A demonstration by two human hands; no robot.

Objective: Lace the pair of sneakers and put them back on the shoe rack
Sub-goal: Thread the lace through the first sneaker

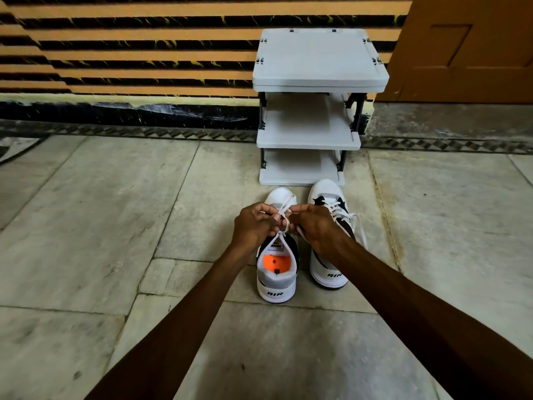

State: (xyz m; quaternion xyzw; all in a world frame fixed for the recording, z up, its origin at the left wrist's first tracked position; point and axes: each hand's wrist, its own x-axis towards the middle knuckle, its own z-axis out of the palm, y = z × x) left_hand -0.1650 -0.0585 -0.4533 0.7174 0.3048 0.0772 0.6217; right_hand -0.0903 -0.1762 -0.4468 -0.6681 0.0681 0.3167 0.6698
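Note:
Two white, grey and black sneakers stand side by side on the floor, toes toward the rack. The left sneaker [277, 280] has an orange insole. Over its tongue my left hand [253, 225] and my right hand [313, 225] both pinch its white lace [284, 210], which loops between my fingers. The right sneaker [328, 272] sits just to the right, partly under my right wrist, with its laces tied and their ends trailing to the right. The grey three-tier shoe rack [308, 144] stands right behind the shoes, its shelves bare.
Grey stone floor tiles [115, 226] spread to the left and right of the shoes. Behind the rack runs a wall [144, 53] with orange and black stripes. A brown wooden door [467, 47] is at the upper right.

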